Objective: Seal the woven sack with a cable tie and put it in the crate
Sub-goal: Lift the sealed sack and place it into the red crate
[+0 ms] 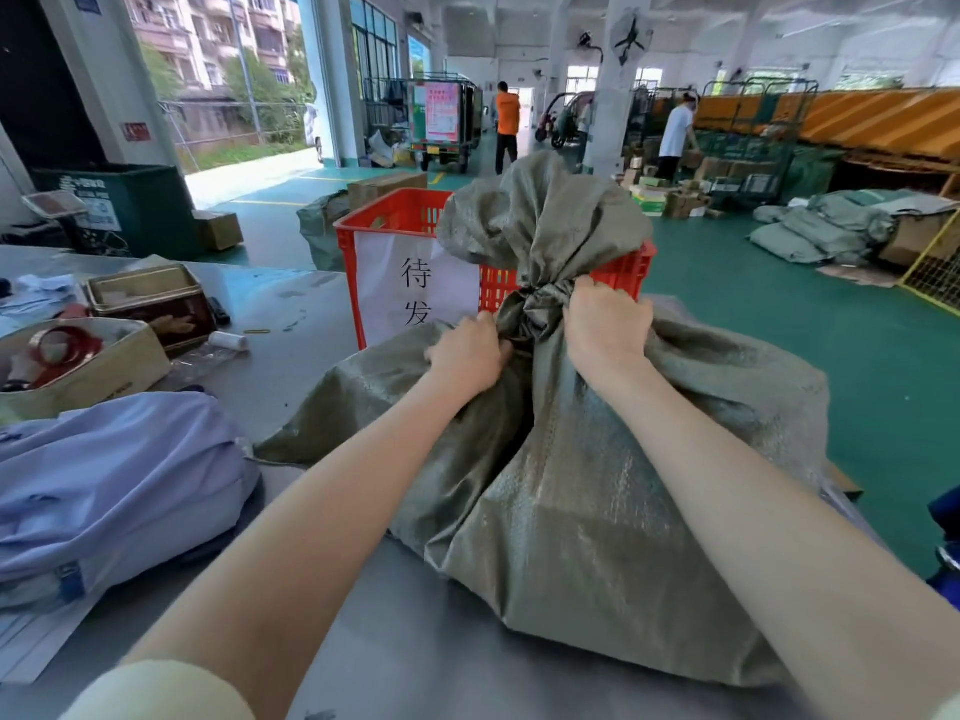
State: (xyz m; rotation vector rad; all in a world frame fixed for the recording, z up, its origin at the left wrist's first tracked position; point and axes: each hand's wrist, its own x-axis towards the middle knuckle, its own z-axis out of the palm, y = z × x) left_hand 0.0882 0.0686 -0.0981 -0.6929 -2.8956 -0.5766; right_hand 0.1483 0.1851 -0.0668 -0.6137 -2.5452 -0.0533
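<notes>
Big grey-green woven sack point(597, 485) sitting on the grey table point(291, 304), stuffed full, boxy shapes pushing out through the fabric. Neck bunched tight into a twisted knot of cloth, loose top flaring up above it like a floppy bouquet. Right hand point(605, 324) clamped around the right side of that bunched neck, fingers wrapped in. Left hand point(467, 356) pinching into the fabric at the left of the neck, fingers buried in the folds. Both closed on the sack, both arms bare and stretched forward. Cable tie itself: can't make it out, too much crumpled weave at the neck.

Just behind the sack, red plastic crate point(395, 220), slotted walls, white paper sign point(415, 288) with two Chinese characters taped on the front. Sack partly covering the crate's right side, but resting on the table, not in the crate.

Off to the left on the table: light blue fabric bundle point(114, 485), cardboard box point(104, 371) with red tape rolls inside, a dark tin box point(150, 304) behind it, small white roll point(228, 340) lying nearby.

Further out, green warehouse floor, more packed sacks point(821, 231) piled on the right, cartons scattered about, person in an orange top point(507, 127) near a cart, another in white point(675, 137) bent over parcels.
</notes>
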